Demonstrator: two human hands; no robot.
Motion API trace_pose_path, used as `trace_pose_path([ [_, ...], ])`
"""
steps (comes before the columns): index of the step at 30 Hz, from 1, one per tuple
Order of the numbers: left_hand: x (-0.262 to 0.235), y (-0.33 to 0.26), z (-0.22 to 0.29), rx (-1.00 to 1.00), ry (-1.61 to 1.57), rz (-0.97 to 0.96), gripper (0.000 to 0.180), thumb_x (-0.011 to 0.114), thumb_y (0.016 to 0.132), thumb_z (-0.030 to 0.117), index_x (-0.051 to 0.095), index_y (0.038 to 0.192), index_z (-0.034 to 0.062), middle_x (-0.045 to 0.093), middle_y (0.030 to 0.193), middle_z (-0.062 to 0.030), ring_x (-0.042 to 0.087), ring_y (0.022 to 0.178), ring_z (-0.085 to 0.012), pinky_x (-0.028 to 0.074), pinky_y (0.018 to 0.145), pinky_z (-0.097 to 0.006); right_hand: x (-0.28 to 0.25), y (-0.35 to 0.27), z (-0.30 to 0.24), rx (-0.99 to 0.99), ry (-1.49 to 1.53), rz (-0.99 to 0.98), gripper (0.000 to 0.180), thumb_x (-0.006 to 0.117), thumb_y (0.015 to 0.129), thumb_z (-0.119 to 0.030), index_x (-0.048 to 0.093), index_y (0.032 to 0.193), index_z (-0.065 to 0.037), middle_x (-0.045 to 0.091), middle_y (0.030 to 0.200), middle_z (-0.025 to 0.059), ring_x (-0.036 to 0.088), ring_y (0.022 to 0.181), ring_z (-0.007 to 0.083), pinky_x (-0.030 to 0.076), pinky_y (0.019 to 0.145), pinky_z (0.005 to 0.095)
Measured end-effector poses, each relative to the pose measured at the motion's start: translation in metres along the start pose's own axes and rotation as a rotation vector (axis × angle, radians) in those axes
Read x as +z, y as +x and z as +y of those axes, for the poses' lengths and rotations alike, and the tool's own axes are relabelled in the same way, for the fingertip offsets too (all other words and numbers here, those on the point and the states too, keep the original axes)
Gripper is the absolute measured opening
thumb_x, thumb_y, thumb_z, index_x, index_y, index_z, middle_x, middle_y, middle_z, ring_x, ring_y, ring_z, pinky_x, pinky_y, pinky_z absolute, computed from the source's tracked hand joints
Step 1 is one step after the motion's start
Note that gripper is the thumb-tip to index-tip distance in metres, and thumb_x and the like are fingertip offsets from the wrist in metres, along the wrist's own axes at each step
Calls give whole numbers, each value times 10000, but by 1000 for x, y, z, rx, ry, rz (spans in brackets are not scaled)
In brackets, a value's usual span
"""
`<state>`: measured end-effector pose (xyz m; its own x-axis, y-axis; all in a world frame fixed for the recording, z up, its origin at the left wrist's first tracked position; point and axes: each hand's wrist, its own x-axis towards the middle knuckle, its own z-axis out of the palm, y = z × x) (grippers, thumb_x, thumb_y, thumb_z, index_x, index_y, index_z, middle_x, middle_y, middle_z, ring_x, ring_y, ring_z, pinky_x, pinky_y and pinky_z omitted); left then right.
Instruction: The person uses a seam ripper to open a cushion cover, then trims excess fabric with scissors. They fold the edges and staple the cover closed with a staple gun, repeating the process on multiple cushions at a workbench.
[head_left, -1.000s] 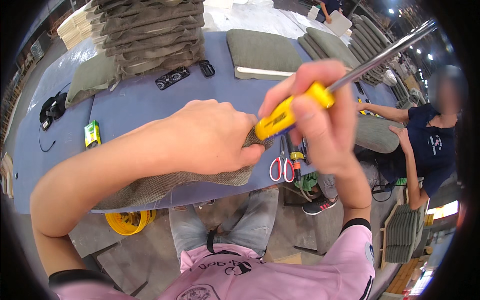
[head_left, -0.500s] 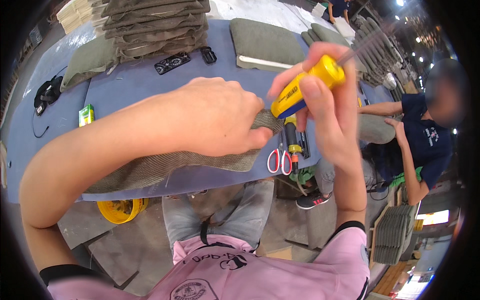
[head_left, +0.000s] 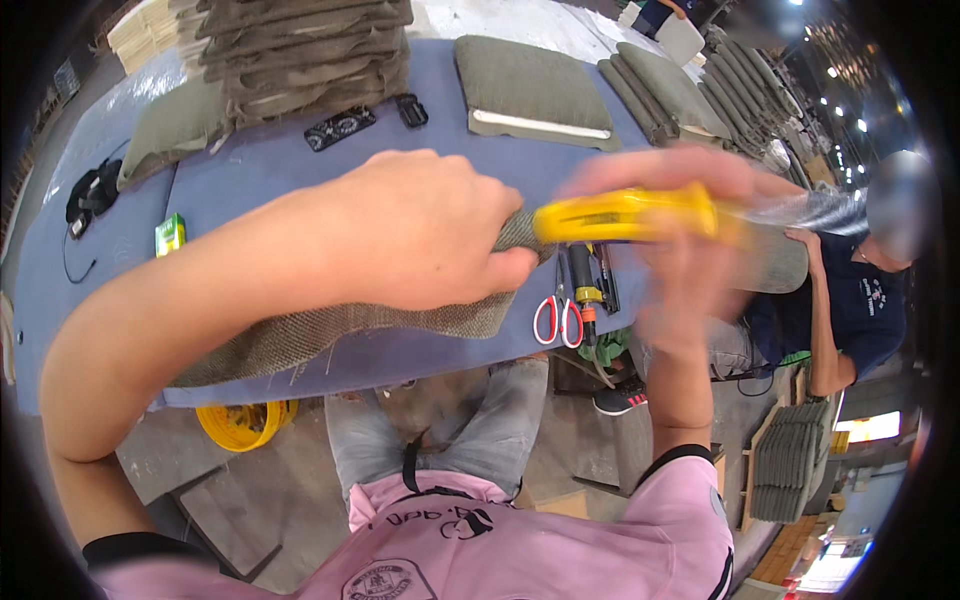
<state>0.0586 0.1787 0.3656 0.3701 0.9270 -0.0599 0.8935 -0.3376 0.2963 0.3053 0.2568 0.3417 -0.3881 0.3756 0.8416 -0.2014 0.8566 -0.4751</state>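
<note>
My left hand (head_left: 425, 230) is closed around the end of a grey-green woven fabric piece (head_left: 300, 340), which droops below my forearm along the table's near edge. To its right, my right hand (head_left: 685, 290), blurred by motion, grips the yellow handle of a screwdriver (head_left: 600, 216). The handle lies nearly level, its butt end at the fabric beside my left fist. Its shaft is a pale smear pointing right. Whether the butt presses on the fabric or only overlaps it in view, I cannot tell.
Red-and-white scissors (head_left: 558, 318) and a black-and-yellow tool (head_left: 585, 280) lie below the screwdriver. Cushions (head_left: 535, 85) and a tall cushion stack (head_left: 310, 60) stand on the blue table (head_left: 240, 190). A yellow bucket (head_left: 240, 425) is below. At right, a co-worker (head_left: 860, 300) holds a cushion.
My right hand has turned, swinging the screwdriver from a steep upward tilt to nearly level. My left hand keeps its hold on the fabric, almost in place.
</note>
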Motion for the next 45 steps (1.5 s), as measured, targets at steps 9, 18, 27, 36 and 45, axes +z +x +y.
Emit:
trace_pose_path([
  [9,-11,-1,11,-45,-40,-62,507,657,1056,434,726,1335,17,773,892,-283,755,879,-508,598,851,-598,10,17,37,508,355,127,266,455,1215,-385,519,1250,-129,800,962,153,554,527,88,365,428,219],
  [18,-14,-3,22,-12,-67,-7,576,625,1097,393,576,1571,70,775,932,-279,760,929,-486,578,925,-558,26,-63,141,675,358,292,274,559,1177,-435,579,1148,-164,761,816,127,659,560,133,490,489,287],
  [27,-41,43,-42,-101,-106,-21,558,529,1151,417,504,1638,147,725,1379,-282,680,1318,-436,500,1151,-495,30,-221,227,725,-1164,-114,520,792,973,-457,682,1352,-119,695,1311,174,621,1248,409,523,979,576],
  [36,-44,31,-16,-132,-71,-173,681,606,1114,461,411,1681,137,691,1446,-312,648,1393,-447,503,1167,-512,-82,-204,255,1227,-802,-376,940,893,766,-411,374,1451,-29,729,1301,328,728,1231,505,573,1056,565],
  [45,-20,17,-10,-119,5,9,666,673,1069,402,465,1625,102,762,1175,-358,726,1144,-540,556,1042,-581,-19,-115,34,933,369,232,473,714,1000,-128,590,1433,16,743,1194,137,722,1062,215,582,907,389],
])
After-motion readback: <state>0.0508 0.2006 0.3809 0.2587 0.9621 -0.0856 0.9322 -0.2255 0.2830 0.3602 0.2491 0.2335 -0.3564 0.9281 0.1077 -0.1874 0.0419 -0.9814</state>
